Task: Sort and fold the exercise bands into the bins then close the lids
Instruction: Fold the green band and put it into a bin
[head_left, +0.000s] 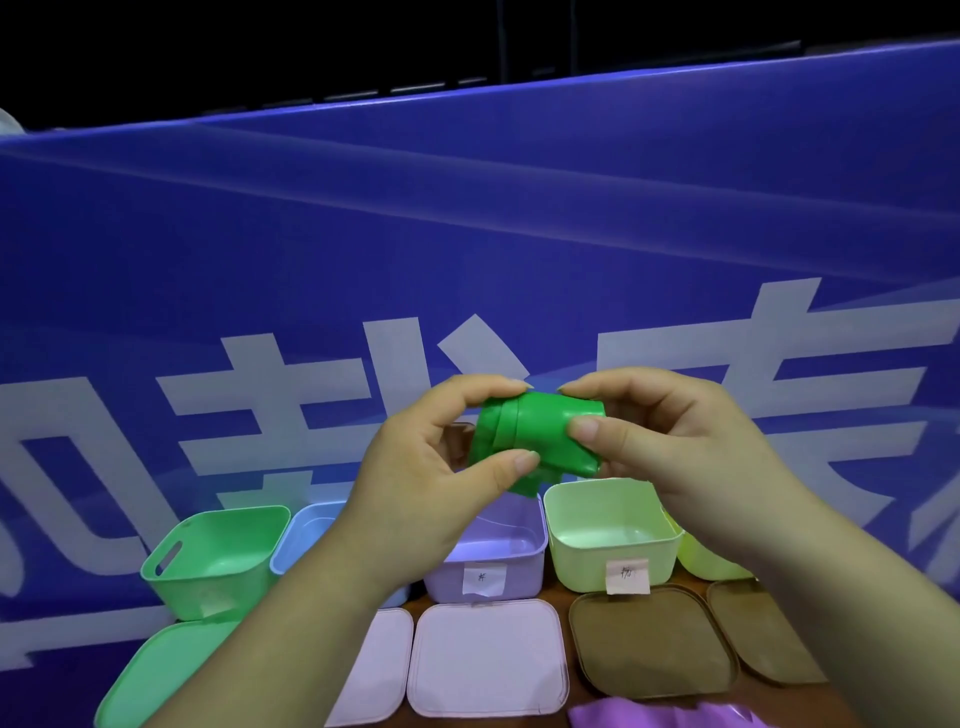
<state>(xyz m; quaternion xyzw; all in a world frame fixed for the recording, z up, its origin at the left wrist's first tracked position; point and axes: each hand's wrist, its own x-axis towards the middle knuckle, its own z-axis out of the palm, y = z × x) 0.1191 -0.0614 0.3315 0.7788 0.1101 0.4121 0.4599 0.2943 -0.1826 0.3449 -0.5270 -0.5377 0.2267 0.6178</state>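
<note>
Holding folded green exercise band in the air, above the row of open bins. Left grip pinches its left end, thumb beneath, fingers curled over the top. Right grip pinches the right end, thumb pressed on the front face. Band sits over the lilac bin and pale yellow bin. Green bin and blue bin stand further left. Green lid, pink lid and brown lid lie flat on the surface in front. Purple band at near edge.
</note>
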